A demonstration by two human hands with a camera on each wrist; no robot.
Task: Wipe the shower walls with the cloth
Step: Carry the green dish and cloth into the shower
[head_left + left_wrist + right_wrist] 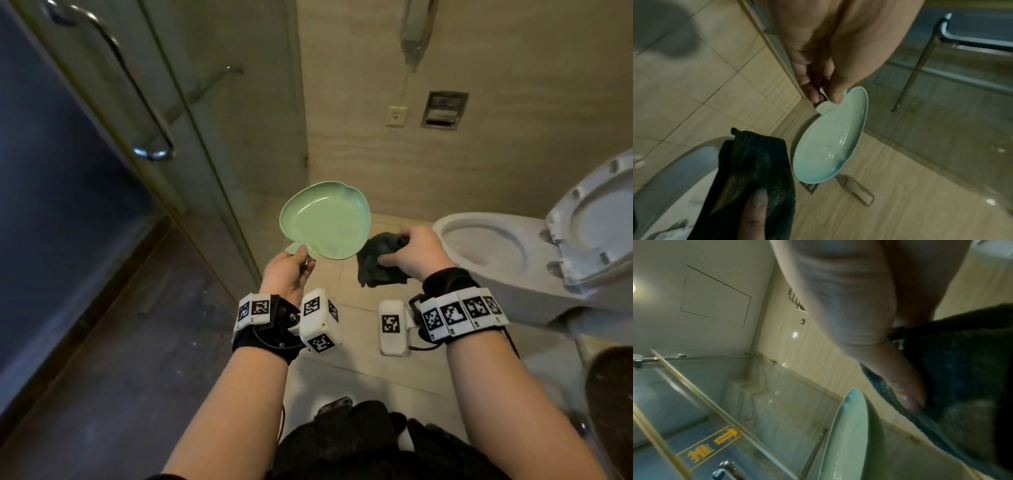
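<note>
My right hand [407, 253] grips a dark bunched cloth [375, 265], which hangs just right of a pale green dish [325, 222]. My left hand [291, 270] pinches the small tab at the dish's near edge between thumb and fingers. In the left wrist view the dish [830, 139] is tilted and wet, with the cloth [754, 164] beside it. The right wrist view shows my thumb pressed onto the cloth [953, 369] and the dish [849, 434] edge-on. The glass shower wall [205, 120] stands to the left, with a chrome door handle [137, 102].
An open toilet [496, 253] with its seat lid [596, 219] raised sits on the right. The beige tiled wall [376, 137] ahead carries a recessed paper holder [443, 109]. A dark bin [613, 394] stands at the lower right. A raised threshold [85, 308] runs along the shower's floor.
</note>
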